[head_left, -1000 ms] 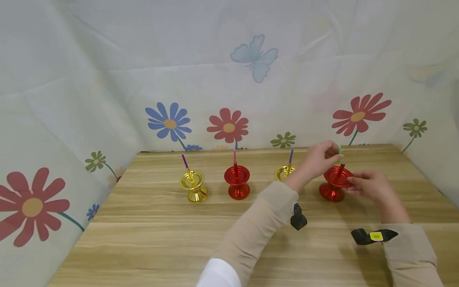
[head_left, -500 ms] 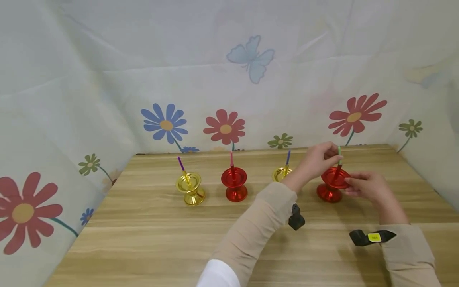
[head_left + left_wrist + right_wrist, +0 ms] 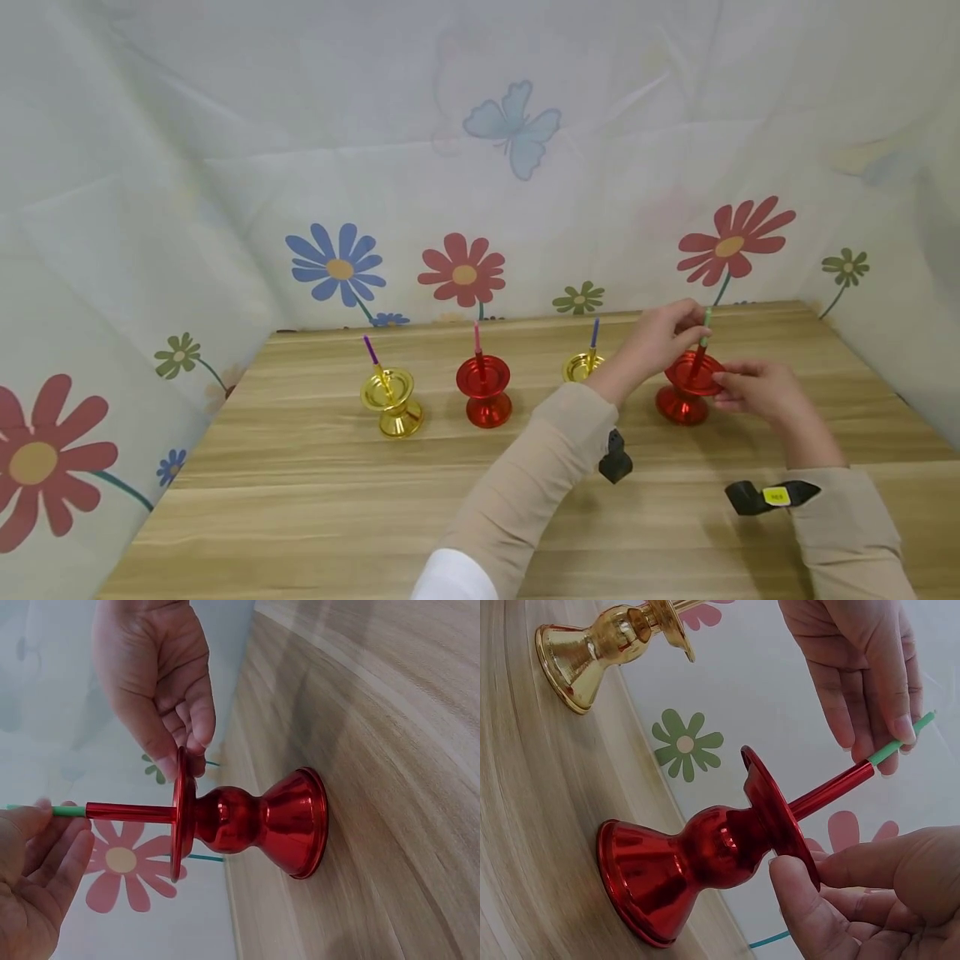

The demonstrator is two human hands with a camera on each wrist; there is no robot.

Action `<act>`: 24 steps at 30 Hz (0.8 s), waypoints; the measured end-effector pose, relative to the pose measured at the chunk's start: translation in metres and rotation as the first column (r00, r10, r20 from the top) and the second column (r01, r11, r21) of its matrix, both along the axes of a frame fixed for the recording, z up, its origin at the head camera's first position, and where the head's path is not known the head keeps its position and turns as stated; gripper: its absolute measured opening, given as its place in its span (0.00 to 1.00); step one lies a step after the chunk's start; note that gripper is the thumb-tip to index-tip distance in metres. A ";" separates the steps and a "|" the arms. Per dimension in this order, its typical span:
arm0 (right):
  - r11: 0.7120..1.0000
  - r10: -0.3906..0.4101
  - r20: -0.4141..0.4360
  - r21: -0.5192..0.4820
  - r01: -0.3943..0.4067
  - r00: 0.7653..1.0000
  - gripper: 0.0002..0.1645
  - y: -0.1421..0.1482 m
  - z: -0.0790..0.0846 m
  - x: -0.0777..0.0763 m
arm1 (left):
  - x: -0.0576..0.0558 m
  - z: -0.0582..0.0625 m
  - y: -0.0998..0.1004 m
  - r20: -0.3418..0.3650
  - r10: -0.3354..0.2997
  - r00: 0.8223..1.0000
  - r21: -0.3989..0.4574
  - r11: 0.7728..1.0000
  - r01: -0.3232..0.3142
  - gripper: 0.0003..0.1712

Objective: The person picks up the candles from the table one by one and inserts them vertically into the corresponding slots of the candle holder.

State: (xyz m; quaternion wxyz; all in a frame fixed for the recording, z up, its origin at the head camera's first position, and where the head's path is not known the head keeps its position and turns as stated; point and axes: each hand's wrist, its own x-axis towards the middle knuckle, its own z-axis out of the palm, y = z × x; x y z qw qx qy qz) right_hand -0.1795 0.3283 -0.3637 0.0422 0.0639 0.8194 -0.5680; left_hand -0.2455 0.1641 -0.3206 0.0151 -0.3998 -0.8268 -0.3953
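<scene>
At the right of the table stands a shiny red candle holder (image 3: 681, 406) with a thin upright tube. My left hand (image 3: 660, 333) pinches a slim green candle (image 3: 891, 750) between thumb and fingertips; the candle's lower end sits in the mouth of the red tube. My right hand (image 3: 765, 396) grips the rim of the holder's dish between thumb and fingers, as the right wrist view shows closely. The holder's base (image 3: 304, 825) rests on the wood, the whole holder leaning slightly in the head view.
To the left stand a gold holder (image 3: 577, 367) with a blue candle, partly behind my left forearm, a red holder (image 3: 489, 410) with a pink candle and a gold holder (image 3: 401, 419) with a purple candle. A flowered cloth (image 3: 375, 167) hangs behind the wooden table (image 3: 337, 517).
The green candle was held above the red tube a second ago; it has come down into the tube's mouth. My right hand keeps its grip on the dish. The head view has shifted slightly.
</scene>
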 end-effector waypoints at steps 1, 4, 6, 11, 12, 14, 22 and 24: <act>1.000 -0.004 0.002 0.006 0.004 1.000 0.27 0.000 0.000 0.000 | 0.000 0.000 0.001 -0.009 -0.003 1.000 0.001 1.000 0.003 0.07; 1.000 -0.013 0.007 0.025 0.013 1.000 0.27 0.001 0.001 0.000 | 0.000 0.001 0.002 -0.028 -0.011 1.000 0.006 1.000 0.011 0.07; 0.999 -0.017 0.013 0.033 0.017 1.000 0.28 0.001 0.001 0.000 | 0.000 0.001 0.003 -0.025 -0.009 1.000 0.000 1.000 0.009 0.07; 1.000 -0.008 0.017 0.019 0.008 1.000 0.28 0.001 0.002 0.000 | 0.000 0.002 0.003 -0.015 -0.012 1.000 -0.007 1.000 0.012 0.09; 1.000 -0.005 0.013 0.015 0.005 1.000 0.28 0.001 0.002 0.000 | 0.000 0.002 0.003 -0.014 -0.013 1.000 -0.009 1.000 0.013 0.09; 1.000 -0.005 0.008 0.015 0.005 1.000 0.27 0.001 0.002 0.001 | 0.000 0.002 0.004 -0.011 -0.012 1.000 -0.010 1.000 0.012 0.08; 1.000 -0.002 0.007 0.016 0.002 1.000 0.28 0.001 0.003 0.000 | -0.001 0.001 0.005 -0.043 -0.006 0.999 -0.008 1.000 0.005 0.09; 1.000 -0.002 0.010 0.018 0.002 1.000 0.28 0.001 0.003 0.000 | 0.000 0.000 0.005 -0.069 0.009 0.998 -0.038 0.999 -0.011 0.08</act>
